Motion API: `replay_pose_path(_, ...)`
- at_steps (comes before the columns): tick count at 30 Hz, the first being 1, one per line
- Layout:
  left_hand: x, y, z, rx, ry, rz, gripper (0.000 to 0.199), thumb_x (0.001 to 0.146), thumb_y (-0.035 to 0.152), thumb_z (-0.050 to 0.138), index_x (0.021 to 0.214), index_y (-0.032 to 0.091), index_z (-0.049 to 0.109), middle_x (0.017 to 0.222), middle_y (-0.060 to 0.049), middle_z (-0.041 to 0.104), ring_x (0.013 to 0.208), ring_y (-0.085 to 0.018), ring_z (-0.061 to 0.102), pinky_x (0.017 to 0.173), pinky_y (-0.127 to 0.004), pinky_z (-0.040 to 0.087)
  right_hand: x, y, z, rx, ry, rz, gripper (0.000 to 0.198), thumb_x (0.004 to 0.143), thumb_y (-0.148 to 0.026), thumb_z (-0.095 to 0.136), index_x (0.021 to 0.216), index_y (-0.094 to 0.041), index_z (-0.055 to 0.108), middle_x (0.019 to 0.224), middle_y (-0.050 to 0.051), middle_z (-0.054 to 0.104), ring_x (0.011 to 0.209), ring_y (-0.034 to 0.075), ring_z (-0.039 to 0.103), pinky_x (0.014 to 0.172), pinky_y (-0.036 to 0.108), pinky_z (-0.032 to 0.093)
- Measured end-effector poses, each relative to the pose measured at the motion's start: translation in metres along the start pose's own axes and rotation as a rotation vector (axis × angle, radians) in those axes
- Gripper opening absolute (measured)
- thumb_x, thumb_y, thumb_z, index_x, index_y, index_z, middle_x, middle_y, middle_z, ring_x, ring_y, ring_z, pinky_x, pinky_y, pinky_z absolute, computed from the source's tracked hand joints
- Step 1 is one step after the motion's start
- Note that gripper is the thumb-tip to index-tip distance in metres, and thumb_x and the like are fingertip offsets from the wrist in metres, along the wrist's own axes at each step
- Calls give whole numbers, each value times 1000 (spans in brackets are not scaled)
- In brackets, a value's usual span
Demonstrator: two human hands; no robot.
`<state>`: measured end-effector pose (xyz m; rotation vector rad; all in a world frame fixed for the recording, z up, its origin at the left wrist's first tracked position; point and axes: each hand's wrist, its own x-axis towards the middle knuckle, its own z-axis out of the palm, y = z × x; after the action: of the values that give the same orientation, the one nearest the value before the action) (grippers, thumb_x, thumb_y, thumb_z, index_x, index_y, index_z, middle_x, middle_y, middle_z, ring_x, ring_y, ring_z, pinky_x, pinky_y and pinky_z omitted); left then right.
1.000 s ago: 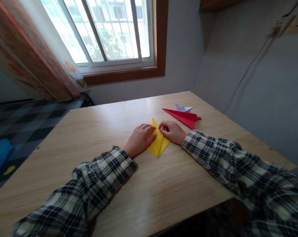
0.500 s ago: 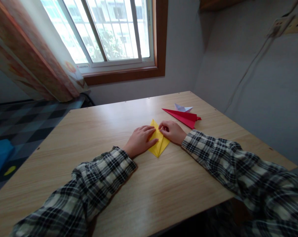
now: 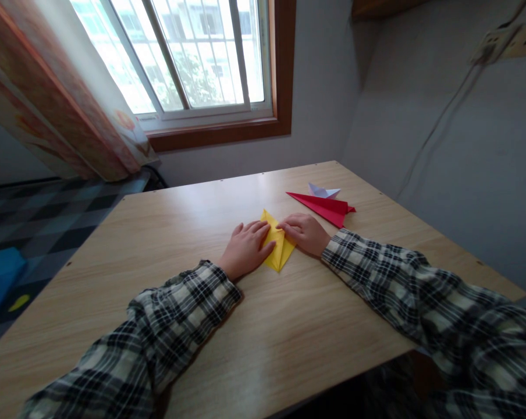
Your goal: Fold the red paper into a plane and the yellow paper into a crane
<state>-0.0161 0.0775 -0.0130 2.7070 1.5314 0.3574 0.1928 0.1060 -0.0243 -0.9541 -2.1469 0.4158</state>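
Note:
A folded sheet of yellow paper (image 3: 277, 256) lies on the wooden table, a long diamond with creases running down to its near point. Flat across its left side rests my left hand (image 3: 245, 247), fingers stretched out and thumb spread toward the middle crease. My right hand (image 3: 304, 231) is at the upper right edge of the paper, its fingers close together with the tips on a fold near the middle. The underside of that hand and part of the paper's right edge are hidden.
Beyond my right hand lie a red folded paper plane (image 3: 322, 206) and a small white paper boat (image 3: 324, 192). The table (image 3: 228, 337) ends near a window wall. On a checked cloth at far left is a blue paper piece (image 3: 1, 276).
The yellow paper has shifted and turned slightly, its far tip moving left. My right fingers have gone from a curled pinch to a flatter press on the fold. My left hand barely moved.

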Motion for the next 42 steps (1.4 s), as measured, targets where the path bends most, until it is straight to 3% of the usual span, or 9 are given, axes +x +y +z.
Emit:
replay_pose_path(5,-3,0,1,44,4,-67,48,100,47,40,137,19,55,149,-14,52,139,-32,46,117,-66,22,-2,-4,1,-62,-98,-63,31,101,-28,46,102,-19,76,107,8,77,103,21,69,94,36,47)
replay_pose_path(16,-2,1,-1,55,-58,-75,57,98,49,42,144,16,48,154,-16,46,143,-32,40,118,-62,22,-3,-4,1,-184,-192,-82,25,98,-23,51,100,-22,76,119,8,74,115,22,68,106,47,40)
replay_pose_path(22,-3,-6,-5,21,-99,-38,67,95,60,43,147,18,46,154,-15,45,145,-34,37,118,-62,21,-8,-1,-2,-165,-188,-204,23,96,-22,53,102,-22,75,115,8,76,115,22,68,111,51,33)
replay_pose_path(27,-3,-11,-3,15,-101,-9,74,91,68,48,146,19,47,155,-15,44,145,-34,36,120,-58,20,-12,-4,-5,-160,-181,-307,24,95,-25,53,99,-22,76,111,7,77,110,22,70,112,49,33)
replay_pose_path(42,-6,-14,-5,-5,-200,-10,93,85,78,45,153,16,37,162,-16,31,150,-36,26,121,-59,13,-21,11,-12,-110,-343,-330,29,94,-30,60,122,-28,70,137,7,64,130,22,58,112,49,35)
